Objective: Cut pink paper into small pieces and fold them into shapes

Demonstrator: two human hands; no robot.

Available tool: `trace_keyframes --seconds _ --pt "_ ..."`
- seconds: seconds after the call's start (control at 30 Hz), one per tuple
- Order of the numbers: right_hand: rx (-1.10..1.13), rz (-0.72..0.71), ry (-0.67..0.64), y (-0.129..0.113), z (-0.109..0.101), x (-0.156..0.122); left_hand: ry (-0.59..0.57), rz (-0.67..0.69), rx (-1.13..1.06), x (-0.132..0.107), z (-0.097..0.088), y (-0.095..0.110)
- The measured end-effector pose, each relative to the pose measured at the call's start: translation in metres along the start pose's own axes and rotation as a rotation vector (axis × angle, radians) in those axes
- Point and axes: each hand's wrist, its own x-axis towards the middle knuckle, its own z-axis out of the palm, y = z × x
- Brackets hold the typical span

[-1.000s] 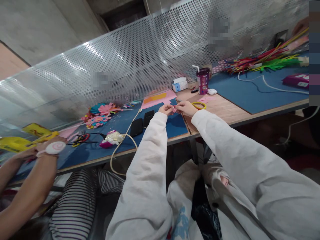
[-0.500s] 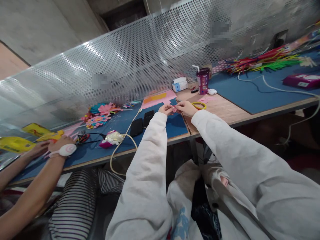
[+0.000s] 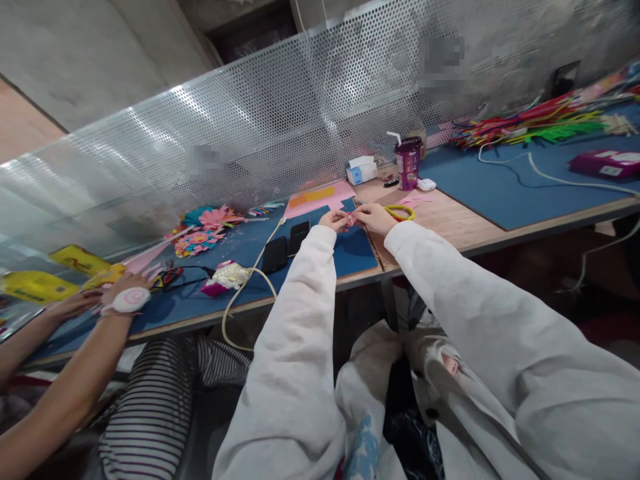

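Observation:
A small piece of pink paper [image 3: 351, 219] is pinched between my two hands over the blue mat [image 3: 353, 257]. My left hand [image 3: 336, 221] grips it from the left, fingers closed. From the right, my right hand [image 3: 373, 218] holds its other side between thumb and fingertips. My fingers cover most of the piece, so its exact shape is hidden. Just right of my right hand lie yellow-handled scissors [image 3: 400, 213]. Behind my hands, sheets of pink paper [image 3: 345, 190] rest on the table, with an orange strip [image 3: 313, 196] on top.
Two black phones [image 3: 275, 254] and a pale cable [image 3: 257, 270] lie to the left. A purple cup [image 3: 409, 163] with a straw stands behind, beside a tissue pack [image 3: 361, 171]. Paper flowers [image 3: 200, 240] and a co-worker's hands [image 3: 120, 288] are farther left. Colourful pipe cleaners [image 3: 540, 123] lie right.
My hands stay together on the pink paper with only slight finger movement. At the left, the co-worker's right hand has shifted, fingers spreading over the table. The view has moved slightly.

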Motion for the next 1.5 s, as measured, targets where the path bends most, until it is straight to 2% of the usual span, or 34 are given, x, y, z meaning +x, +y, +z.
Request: trace_keyframes --seconds 0.3,0.5,0.6,0.73,0.93,1.17,1.5 --pt "0.017 0.02 -0.011 0.002 0.0 0.001 0.029 -0.028 0.005 0.008 -0.002 -0.005" --pt "0.016 0.003 -0.017 0.005 0.0 0.003 0.029 0.024 -0.02 0.005 -0.002 -0.004" --pt "-0.098 -0.087 -0.007 0.004 -0.001 0.001 0.011 0.031 -0.058 0.002 -0.002 -0.001" --pt "-0.378 -0.297 0.028 0.001 -0.002 -0.004 0.002 0.009 -0.092 0.001 -0.002 0.001" --pt "-0.705 -0.568 0.065 0.004 -0.003 -0.003 0.05 -0.005 -0.097 0.002 0.0 0.001" --pt "-0.928 -0.597 0.071 0.002 -0.001 -0.006 0.027 -0.006 -0.111 0.0 0.0 0.006" --pt "-1.003 -0.6 0.08 0.0 0.0 -0.007 -0.024 0.047 -0.159 -0.005 0.003 0.008"
